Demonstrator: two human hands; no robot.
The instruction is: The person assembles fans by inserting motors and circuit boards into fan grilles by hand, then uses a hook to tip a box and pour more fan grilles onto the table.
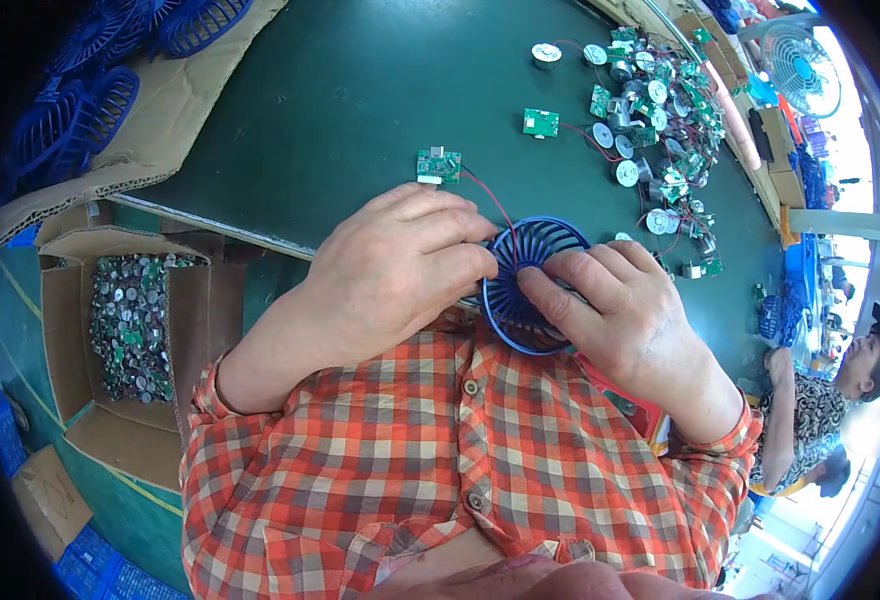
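A round blue fan grille with curved ribs is held near the table's front edge, in front of my chest. My left hand has its fingers curled against the grille's left rim. On the other side my right hand grips it, thumb and forefinger reaching inside over the middle. What lies under those fingertips is hidden. From inside the grille a red and a black wire run up to a small green circuit board, which rests on the table just beyond my left knuckles.
Motors with wires and green boards are heaped at the table's right. One board lies apart from them. Left stand a carton of blue grilles and a cardboard box of small parts. A person sits at far right.
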